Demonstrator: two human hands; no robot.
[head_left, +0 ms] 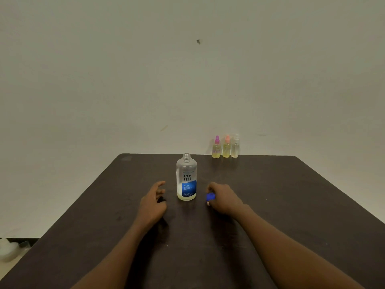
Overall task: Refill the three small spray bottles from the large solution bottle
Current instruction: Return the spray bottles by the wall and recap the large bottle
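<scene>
The large solution bottle [186, 178] stands upright in the middle of the dark table [291, 205], uncapped, with a blue and white label and a little yellowish liquid at the bottom. My left hand [154, 202] rests just left of it, fingers apart, holding nothing. To the bottle's right, my right hand [224, 197] is closed on its blue cap [210, 196]. Three small spray bottles stand in a row at the table's far edge: one with a purple top [216, 147], one with a pink top [226, 147] and a clear one [235, 146]. The first two hold yellowish liquid.
A plain wall rises right behind the table's far edge. Pale translucent objects [9, 248] lie on the floor at the lower left, beyond the table's left edge.
</scene>
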